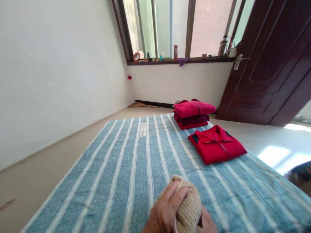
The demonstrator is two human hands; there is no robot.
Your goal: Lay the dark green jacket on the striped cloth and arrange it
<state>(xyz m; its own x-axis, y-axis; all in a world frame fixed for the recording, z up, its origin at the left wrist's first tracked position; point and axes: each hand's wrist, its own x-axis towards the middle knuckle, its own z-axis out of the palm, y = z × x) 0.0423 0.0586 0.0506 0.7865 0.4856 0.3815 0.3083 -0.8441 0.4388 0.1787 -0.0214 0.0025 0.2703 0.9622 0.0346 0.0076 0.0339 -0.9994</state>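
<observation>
A beige, chunky-knit bundle (190, 207) is held low over the front of the bed cover, close to me. My left hand (164, 208) is closed over its left side and top, with the fingers pressed onto the knit. Against its lower right side is my right hand (207, 222), closed on it, most of its fingers hidden behind the knit and the frame's lower edge. What kind of knitted piece this is I cannot make out. Beyond it, to the right, a folded red zip jacket (220, 145) lies flat, collar up, touched by neither hand.
Blue-and-white striped cloth (121, 168) covers the surface under the hands. A stack of folded red clothes (193, 113) sits at its far right corner. A dark red door (264, 64) stands behind on the right. Bottles and small items line the windowsill (157, 62).
</observation>
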